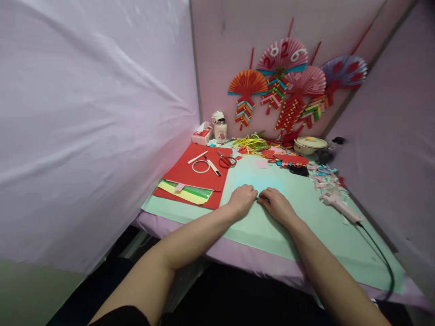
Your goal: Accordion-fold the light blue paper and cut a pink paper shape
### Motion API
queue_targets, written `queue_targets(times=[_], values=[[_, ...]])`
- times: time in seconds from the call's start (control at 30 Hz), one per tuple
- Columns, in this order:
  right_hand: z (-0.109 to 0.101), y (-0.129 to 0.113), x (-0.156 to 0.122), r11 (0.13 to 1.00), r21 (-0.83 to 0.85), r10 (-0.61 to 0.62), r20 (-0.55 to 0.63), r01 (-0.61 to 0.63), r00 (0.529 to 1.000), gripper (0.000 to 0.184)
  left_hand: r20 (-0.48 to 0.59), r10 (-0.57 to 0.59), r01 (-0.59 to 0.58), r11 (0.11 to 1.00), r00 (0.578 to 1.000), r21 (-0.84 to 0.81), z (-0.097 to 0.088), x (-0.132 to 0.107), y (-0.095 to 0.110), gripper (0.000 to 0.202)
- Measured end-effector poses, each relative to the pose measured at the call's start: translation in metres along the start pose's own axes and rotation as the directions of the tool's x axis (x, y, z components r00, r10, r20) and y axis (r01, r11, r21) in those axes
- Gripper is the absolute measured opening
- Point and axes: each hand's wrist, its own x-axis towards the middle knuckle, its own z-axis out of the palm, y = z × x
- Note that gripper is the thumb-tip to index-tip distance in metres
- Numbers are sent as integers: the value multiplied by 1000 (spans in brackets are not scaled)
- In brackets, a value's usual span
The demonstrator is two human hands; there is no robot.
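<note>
Over the middle of the pale green table cover, my left hand (242, 201) and my right hand (277, 206) meet almost fingertip to fingertip. Both are closed, with thumb and fingers pinched together. A tiny dark spot shows between the fingertips, too small to name. To the left of my left hand lie red paper sheets (190, 170), bearing red-handled scissors (227, 160), a utility knife (213, 167), a white stick-like tool (197, 157) and a ring-shaped roll of tape (200, 166). Beyond the hands is a small pink paper piece (262, 163).
A glue gun (341, 207) with a black cord lies at right, near paper scraps (324, 174). Yellow strips (253, 144), a lidded bowl (310, 145), a bottle (220, 130) and a tissue box (202, 134) line the back. Paper fan decorations (282, 56) hang on the wall.
</note>
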Motion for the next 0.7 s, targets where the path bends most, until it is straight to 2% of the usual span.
queue_targets(times=[0.13, 0.3, 0.5, 0.7], values=[[0, -1, 2, 998, -19, 57, 18, -56, 998, 12, 3, -7, 7, 1000, 1000, -18, -2, -1, -5, 16], [-7, 1, 3, 991, 41, 126, 77, -130, 989, 10, -8, -35, 34, 994, 999, -104, -5, 0, -20, 14], [-20, 15, 1, 972, 113, 189, 140, -205, 972, 7, -33, -110, 96, 953, 993, -289, -5, 4, -36, 12], [-33, 31, -3, 927, 181, 284, 232, -328, 930, 7, -3, -154, 146, 939, 988, -310, -9, 4, -42, 13]])
